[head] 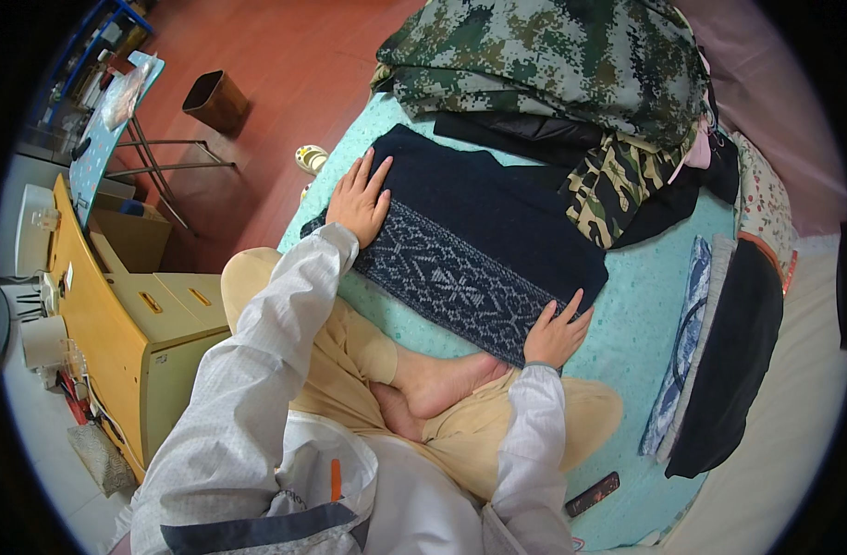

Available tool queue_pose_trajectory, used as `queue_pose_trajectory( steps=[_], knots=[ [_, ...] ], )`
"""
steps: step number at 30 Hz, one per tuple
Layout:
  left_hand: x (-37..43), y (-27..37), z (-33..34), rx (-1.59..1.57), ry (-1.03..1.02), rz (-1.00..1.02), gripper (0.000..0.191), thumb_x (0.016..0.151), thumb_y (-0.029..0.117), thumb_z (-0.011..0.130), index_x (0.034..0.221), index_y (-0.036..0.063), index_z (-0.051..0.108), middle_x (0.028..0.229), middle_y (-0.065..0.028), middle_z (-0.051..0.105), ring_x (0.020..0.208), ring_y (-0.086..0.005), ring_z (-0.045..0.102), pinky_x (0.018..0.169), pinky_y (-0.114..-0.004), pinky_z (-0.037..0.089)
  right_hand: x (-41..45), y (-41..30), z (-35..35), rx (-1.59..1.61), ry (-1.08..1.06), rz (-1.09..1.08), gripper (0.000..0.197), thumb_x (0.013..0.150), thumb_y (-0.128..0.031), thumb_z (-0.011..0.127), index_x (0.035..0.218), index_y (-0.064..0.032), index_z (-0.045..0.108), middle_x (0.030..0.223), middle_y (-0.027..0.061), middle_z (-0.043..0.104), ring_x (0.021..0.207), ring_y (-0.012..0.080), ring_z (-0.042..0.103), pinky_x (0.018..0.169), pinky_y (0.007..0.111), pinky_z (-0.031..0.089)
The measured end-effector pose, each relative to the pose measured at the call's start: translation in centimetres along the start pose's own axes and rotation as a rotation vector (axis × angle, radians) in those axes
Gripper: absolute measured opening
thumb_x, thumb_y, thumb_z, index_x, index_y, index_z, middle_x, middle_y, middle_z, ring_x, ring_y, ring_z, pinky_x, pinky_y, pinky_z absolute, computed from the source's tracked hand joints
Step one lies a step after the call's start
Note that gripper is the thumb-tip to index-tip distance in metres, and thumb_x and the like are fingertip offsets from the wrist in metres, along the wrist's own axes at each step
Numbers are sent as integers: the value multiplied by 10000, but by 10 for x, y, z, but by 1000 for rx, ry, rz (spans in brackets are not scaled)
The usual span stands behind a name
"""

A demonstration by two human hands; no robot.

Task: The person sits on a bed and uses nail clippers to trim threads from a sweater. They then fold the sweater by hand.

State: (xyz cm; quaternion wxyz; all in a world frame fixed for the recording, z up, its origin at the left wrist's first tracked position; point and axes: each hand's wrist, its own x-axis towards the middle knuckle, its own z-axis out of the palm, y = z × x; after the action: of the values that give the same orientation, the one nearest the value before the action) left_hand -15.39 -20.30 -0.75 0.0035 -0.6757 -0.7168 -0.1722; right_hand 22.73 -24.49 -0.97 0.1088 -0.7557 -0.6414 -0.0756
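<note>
A dark navy knitted sweater (479, 208) with a grey snowflake-patterned band lies spread on the light turquoise bed sheet (631, 333), before my crossed legs. My left hand (361, 201) rests flat on its left end, fingers spread. On the lower right corner lies my right hand (557, 333), palm down with the fingers apart. Neither hand grips the cloth. Just beyond the sweater is a heap of clothes, with a digital-camouflage garment (555, 62) on top, a woodland-camouflage piece (618, 187) and a black garment (520, 132) below it.
Folded garments (728, 354) lie in a row at the bed's right side, near a floral-print cloth (763, 187). A phone (592, 494) is by my right knee. Left of the bed stand a wooden desk (104, 312), a folding table (104, 159) and a brown waste bin (219, 104).
</note>
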Motion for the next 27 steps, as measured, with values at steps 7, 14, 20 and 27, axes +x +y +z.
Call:
queue_pose_trajectory(
  steps=[7, 14, 20, 27],
  knots=[
    [-11, -9, 6, 25, -12, -86, 569, 947, 375, 440, 1475, 296, 243, 1464, -221, 295, 1263, -409, 391, 1033, -480, 344, -8, 11, 6, 56, -20, 14, 537, 965, -378, 415, 1458, -200, 296, 1411, 256, 335, 1286, 393, 363, 1067, 471, 290],
    [-56, -58, 15, -62, -25, -210, 615, 931, 419, 474, 1468, 215, 253, 1346, -213, 455, 1236, -360, 444, 996, -471, 383, -18, 24, 6, 445, 6, 360, 731, 866, -441, 600, 1363, 29, 343, 1341, 229, 458, 1230, 365, 443, 1046, 448, 320],
    [-53, -78, 14, -306, -152, -597, 710, 762, 605, 629, 1202, 52, 573, 1169, -230, 583, 1061, -389, 567, 924, -444, 438, 10, 91, 36, 1237, -390, 612, 668, 766, -338, 772, 1178, 123, 521, 1192, 189, 585, 1096, 282, 560, 959, 372, 426],
    [-57, -106, 2, -969, -325, -889, 644, 745, 465, 756, 1104, -50, 616, 943, -115, 685, 846, -191, 660, 800, -299, 509, 24, 76, -55, 1787, -934, 833, 318, 840, -173, 675, 1077, 32, 621, 1030, 129, 676, 902, 230, 665, 836, 362, 534]
  ],
)
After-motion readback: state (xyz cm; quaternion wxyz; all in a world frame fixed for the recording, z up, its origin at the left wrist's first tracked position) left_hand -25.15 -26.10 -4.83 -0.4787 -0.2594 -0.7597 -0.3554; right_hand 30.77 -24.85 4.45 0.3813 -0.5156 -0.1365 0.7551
